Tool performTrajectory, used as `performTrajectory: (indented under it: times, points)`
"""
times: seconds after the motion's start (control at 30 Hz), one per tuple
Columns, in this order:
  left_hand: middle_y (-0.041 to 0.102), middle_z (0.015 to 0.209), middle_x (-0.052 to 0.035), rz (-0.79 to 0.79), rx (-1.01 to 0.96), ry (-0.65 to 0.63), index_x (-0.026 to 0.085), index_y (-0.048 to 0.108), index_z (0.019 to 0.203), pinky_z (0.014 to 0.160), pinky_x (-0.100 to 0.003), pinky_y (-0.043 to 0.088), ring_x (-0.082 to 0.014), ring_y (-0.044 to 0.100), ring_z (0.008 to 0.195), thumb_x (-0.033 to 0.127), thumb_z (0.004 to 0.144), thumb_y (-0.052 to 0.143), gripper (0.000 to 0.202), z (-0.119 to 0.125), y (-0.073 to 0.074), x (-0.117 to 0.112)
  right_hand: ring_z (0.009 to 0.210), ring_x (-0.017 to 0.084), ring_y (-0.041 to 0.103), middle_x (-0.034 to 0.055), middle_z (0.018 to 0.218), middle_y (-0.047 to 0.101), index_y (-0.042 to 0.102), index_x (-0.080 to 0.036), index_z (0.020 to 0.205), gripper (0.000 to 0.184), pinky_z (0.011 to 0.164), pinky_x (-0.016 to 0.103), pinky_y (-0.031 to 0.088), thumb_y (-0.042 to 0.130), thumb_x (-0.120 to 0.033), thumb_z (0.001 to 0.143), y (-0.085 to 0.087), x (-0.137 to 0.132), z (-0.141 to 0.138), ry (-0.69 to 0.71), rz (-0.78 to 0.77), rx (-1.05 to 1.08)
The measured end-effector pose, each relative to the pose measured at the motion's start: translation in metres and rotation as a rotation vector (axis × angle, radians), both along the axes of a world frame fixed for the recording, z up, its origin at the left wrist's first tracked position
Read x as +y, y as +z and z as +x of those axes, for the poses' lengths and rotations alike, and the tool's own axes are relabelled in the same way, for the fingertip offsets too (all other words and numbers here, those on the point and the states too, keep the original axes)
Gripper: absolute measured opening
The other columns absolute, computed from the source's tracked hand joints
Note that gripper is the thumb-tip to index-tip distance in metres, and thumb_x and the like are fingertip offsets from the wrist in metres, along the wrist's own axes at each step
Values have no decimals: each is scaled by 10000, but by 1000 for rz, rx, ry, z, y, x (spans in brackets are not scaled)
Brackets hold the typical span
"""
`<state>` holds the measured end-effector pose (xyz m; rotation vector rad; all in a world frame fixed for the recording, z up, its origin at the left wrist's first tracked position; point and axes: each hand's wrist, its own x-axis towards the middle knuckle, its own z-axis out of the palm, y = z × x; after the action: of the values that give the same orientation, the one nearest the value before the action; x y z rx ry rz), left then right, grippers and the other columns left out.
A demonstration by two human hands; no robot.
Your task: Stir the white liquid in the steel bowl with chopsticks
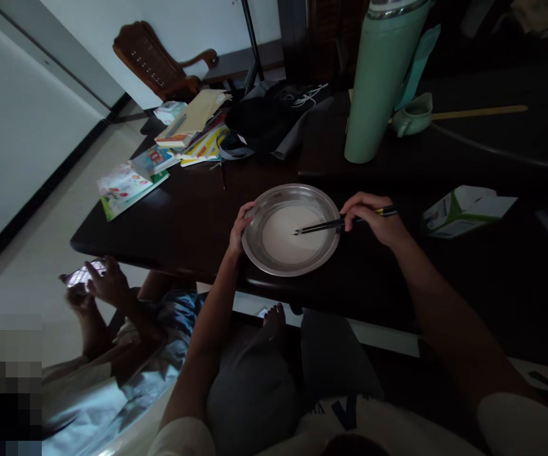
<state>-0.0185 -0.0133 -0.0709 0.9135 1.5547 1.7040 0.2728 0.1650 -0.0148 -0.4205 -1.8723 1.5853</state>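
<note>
A round metal bowl [253, 252] stands on the dark table, with a whitish liquid [287, 244] in it. My left hand [240, 227] grips the bowl's left rim, fingers on the outer and upper edge. Between the fingers of my right hand [371, 214] is a pair of black chopsticks [324, 225], held slanting over the bowl's right rim. Their tips reach into the liquid near its middle. To the right of that hand lies an opened white and green carton [466, 212].
Behind the bowl rise a tall green thermos [381, 82] and a small green pitcher [414, 116]. Books and papers [192, 126] and a black bag [268, 120] lie at the back left. At left, another person's hands [107, 285] hold a phone [85, 275].
</note>
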Motion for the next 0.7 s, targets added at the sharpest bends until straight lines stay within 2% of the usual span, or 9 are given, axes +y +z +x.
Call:
performTrajectory:
  times: [0.07, 0.13, 0.23, 0.33, 0.43, 0.53, 0.63, 0.7]
  points:
    - [622, 1256, -24, 4, 16, 3, 278, 649, 1154, 1005, -378, 465, -264, 583, 1178, 422, 805, 636, 379, 0, 0, 0, 523, 130, 595, -27, 532, 635, 690, -205, 782, 178, 572, 289, 469, 546, -196, 887, 0, 1, 1, -3, -14, -1]
    - [621, 1265, -29, 7, 26, 0, 276, 643, 1170, 1010, -383, 465, -269, 579, 1187, 430, 813, 630, 389, 0, 0, 0, 526, 122, 592, -23, 547, 643, 692, -199, 786, 178, 540, 269, 443, 545, -183, 884, 0, -3, 0, 52, -19, -25]
    - [631, 1235, -42, 16, 34, -12, 268, 638, 1171, 993, -394, 474, -281, 587, 1171, 444, 812, 636, 400, 0, 1, -1, 632, 143, 664, -1, 643, 708, 700, -203, 826, 159, 638, 291, 509, 556, -196, 892, 1, -8, -5, 135, -1, -40]
    - [640, 1192, -46, 17, 35, -13, 266, 630, 1159, 979, -395, 475, -290, 594, 1160, 453, 814, 641, 393, 2, 2, -1, 680, 158, 689, 1, 673, 725, 703, -213, 830, 153, 721, 322, 534, 563, -210, 892, 0, -6, -4, 78, 15, -27]
    - [635, 1216, -45, 9, 36, -12, 261, 624, 1154, 981, -391, 467, -290, 590, 1171, 450, 810, 639, 393, 2, 2, 0, 557, 139, 631, -23, 562, 659, 701, -206, 795, 164, 623, 299, 493, 559, -204, 877, -1, 2, 0, -5, -10, 6]
    - [617, 1267, -43, 10, 27, -21, 263, 621, 1169, 997, -392, 459, -284, 581, 1179, 446, 805, 632, 407, 0, 1, 1, 484, 122, 577, -33, 508, 618, 692, -200, 769, 168, 520, 275, 421, 559, -211, 870, -1, 1, 0, 21, -45, 0]
    - [623, 1251, -41, 15, 30, -17, 271, 634, 1160, 987, -389, 466, -283, 579, 1173, 435, 802, 634, 394, -2, -1, 0, 593, 140, 654, -12, 605, 692, 699, -205, 803, 152, 602, 289, 491, 565, -213, 877, 1, -7, -4, 116, -32, -38]
    - [626, 1238, -43, 16, 37, -14, 270, 635, 1158, 989, -392, 466, -285, 578, 1175, 431, 805, 633, 388, -3, -1, 0, 674, 151, 689, 0, 678, 728, 707, -212, 834, 149, 692, 310, 528, 567, -212, 886, 1, -8, -6, 126, -5, -45]
